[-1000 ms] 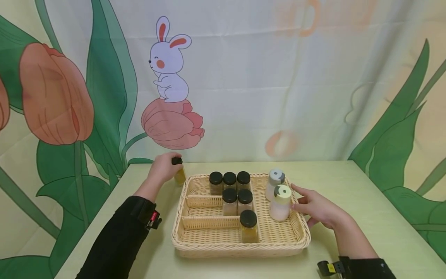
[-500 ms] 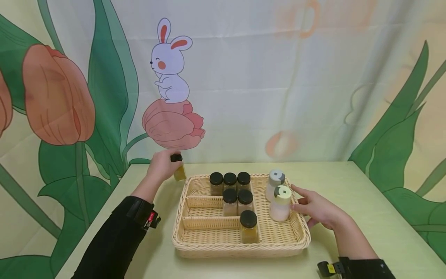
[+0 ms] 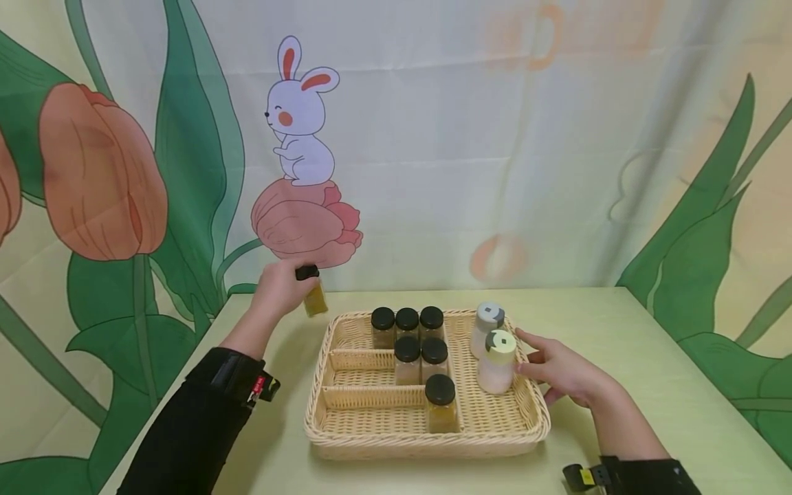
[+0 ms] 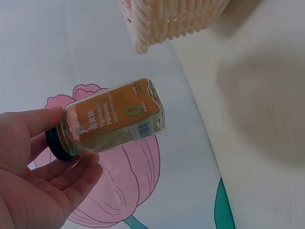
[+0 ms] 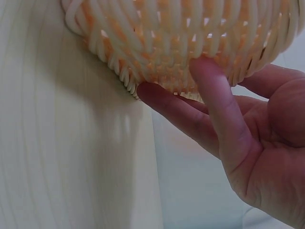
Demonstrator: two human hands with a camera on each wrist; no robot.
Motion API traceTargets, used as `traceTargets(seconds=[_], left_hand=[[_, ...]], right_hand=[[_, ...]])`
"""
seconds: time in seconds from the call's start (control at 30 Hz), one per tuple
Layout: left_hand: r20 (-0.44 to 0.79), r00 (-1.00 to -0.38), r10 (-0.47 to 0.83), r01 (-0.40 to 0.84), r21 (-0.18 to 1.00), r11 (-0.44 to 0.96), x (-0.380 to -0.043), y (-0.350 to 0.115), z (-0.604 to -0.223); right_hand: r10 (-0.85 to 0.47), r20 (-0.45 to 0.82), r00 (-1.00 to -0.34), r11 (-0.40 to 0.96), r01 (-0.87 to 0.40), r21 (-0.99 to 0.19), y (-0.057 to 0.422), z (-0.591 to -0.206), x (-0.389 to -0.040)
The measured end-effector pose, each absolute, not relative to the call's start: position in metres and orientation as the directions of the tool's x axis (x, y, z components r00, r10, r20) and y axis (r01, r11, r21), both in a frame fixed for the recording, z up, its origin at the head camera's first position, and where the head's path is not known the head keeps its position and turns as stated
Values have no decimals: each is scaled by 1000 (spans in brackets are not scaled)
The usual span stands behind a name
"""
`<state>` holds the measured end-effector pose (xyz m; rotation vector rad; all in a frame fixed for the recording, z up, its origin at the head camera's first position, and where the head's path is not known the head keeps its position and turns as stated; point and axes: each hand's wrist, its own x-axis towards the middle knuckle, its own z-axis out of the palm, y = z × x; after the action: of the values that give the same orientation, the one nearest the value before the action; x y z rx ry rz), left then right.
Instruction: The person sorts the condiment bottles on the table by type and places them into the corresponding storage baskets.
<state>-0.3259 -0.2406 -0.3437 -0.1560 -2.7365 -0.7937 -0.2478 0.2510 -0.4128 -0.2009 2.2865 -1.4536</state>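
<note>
My left hand (image 3: 278, 287) pinches a turmeric powder jar (image 4: 114, 114) by its black lid, off the basket's back left corner. The jar is tilted and raised above the table; it is square glass with an orange label and yellow contents. My right hand (image 3: 566, 371) rests its fingertips against the right side of a wicker basket (image 3: 427, 450), fingers loosely extended, as the right wrist view also shows. In the basket's left compartments stand several black-lidded spice jars (image 3: 440, 405). A grey-lidded shaker (image 3: 482, 337) and a yellow-lidded shaker (image 3: 497, 375) share its right compartment.
The basket stands on a pale wooden table (image 3: 619, 316). Low wicker dividers (image 3: 374, 397) split its left part into three rows. Behind the table hangs a curtain (image 3: 421, 172) printed with tulips and a rabbit.
My left hand has lifted the turmeric jar and moved it slightly up and left, tilting it. My right hand and the basket have stayed in place.
</note>
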Motion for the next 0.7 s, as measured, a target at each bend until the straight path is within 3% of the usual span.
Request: traceTargets(seconds=[0.7], left_hand=[[365, -921, 134, 309, 477, 823, -304, -223, -316]], right_hand=[[-338, -276, -900, 442, 107, -890, 251, -413, -248]])
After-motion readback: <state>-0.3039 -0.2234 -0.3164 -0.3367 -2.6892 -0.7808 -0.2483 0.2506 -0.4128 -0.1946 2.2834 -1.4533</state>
